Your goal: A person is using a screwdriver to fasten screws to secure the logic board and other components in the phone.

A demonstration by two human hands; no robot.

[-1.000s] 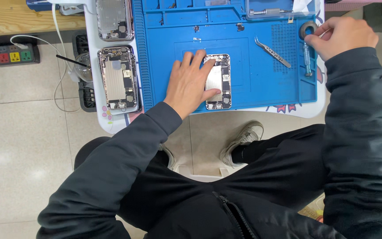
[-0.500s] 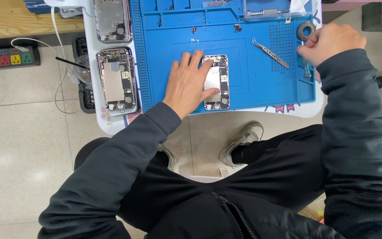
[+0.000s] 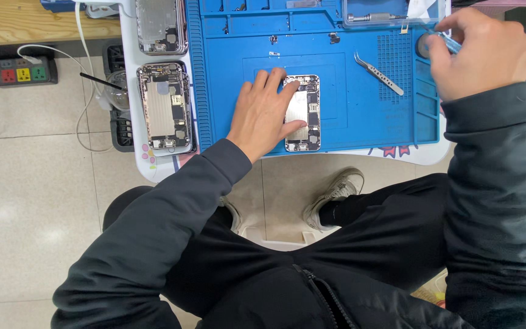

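our left hand [image 3: 267,113] lies flat, fingers spread, on the opened phone [image 3: 303,113] on the blue mat [image 3: 348,128] so it won't slide | our right hand [image 3: 482,52] pinches a small screwdriver [image 3: 447,41] | tweezers [image 3: 378,73] wait close between

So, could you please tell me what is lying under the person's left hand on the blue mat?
An opened phone housing lies under the left hand, on the blue mat. Its right side and bottom edge show, with internal parts visible; the fingers cover its left portion.

left hand [image 3: 267,114] flat on opened phone [image 3: 303,113] | right hand [image 3: 483,53] gripping small tool [image 3: 447,41] | blue mat [image 3: 348,131]
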